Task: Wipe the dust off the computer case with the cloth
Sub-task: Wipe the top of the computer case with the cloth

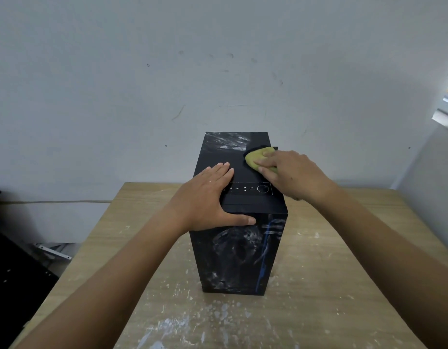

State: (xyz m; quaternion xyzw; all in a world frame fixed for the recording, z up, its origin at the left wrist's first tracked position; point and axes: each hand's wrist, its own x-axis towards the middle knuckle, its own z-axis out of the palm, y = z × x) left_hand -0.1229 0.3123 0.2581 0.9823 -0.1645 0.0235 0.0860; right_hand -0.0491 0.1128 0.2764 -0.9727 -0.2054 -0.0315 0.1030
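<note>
A black computer case [240, 248] stands upright on the wooden table [331, 273]. White dust streaks its front panel and the far left of its top. My left hand [207, 200] lies flat on the near left part of the top, fingers straight, thumb hooked over the front edge. My right hand [291, 175] presses a yellow-green cloth [254, 158] onto the right side of the top, fingers bent over it. A row of buttons and ports shows on the top between my hands.
The table top is speckled with white paint or dust. A pale wall stands close behind the case. A dark object [13, 273] and a metal bracket [54, 251] lie off the table's left side. A window edge [447, 109] shows at the far right.
</note>
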